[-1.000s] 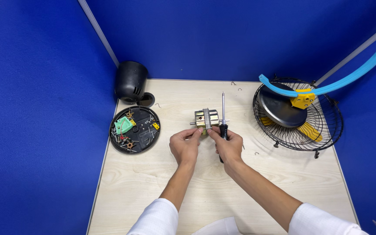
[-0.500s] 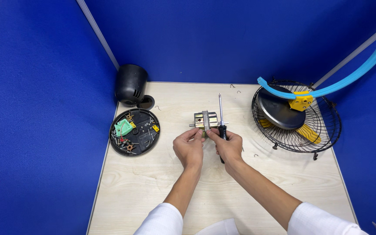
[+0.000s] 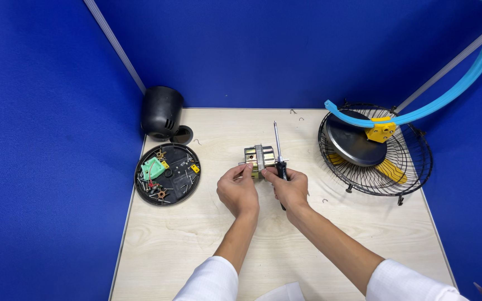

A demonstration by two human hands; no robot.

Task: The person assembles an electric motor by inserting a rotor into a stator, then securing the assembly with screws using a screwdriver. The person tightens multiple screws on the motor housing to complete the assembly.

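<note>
Small fan motor (image 3: 260, 159) at desk (image 3: 207, 245) centre, blocky, brass-and-silver metal, shaft stubs at sides. Left hand (image 3: 237, 191) fingers pinch motor's near left edge; right hand (image 3: 291, 188) fingers clamp black-handled screwdriver (image 3: 278, 153), steel shaft pointing away, touching motor's right side. Left: round black cover (image 3: 167, 173) holding green part, yellow bits, screws; black housing (image 3: 162, 112) behind. Right: black wire fan guard (image 3: 376, 149), grey disc, yellow blade, curved blue strip (image 3: 464, 72). Loose clips on pale wood.
</note>
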